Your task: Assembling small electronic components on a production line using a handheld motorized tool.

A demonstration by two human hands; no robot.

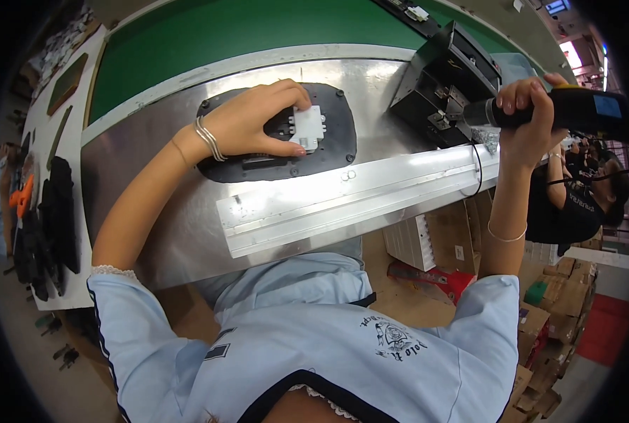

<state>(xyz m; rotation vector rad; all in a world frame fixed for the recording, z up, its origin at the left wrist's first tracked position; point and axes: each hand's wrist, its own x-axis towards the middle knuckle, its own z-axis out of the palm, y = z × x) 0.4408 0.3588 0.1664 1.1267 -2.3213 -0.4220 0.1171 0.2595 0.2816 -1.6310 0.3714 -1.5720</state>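
A black rounded plastic panel (339, 151) lies on the metal worktop. Near its right part sits a white plastic module (309, 127) with small tabs along its sides. My left hand (258, 120) reaches over the panel and grips this module, thumb at its near edge and fingers at the far one. My right hand (529, 116), raised at the right, is wrapped round a black cordless screwdriver (582, 109) with a small blue display. The screwdriver's nose points left into the front of a black screw feeder box (445, 92); its tip is hard to make out there.
A long aluminium rail (349, 201) runs along the worktop's near edge, a thin black cable looping over it. Beyond lies a green conveyor belt (244, 42). Black parts and an orange-handled tool (22, 196) rest at the left. Cardboard boxes (558, 299) and another person (575, 204) are at the right.
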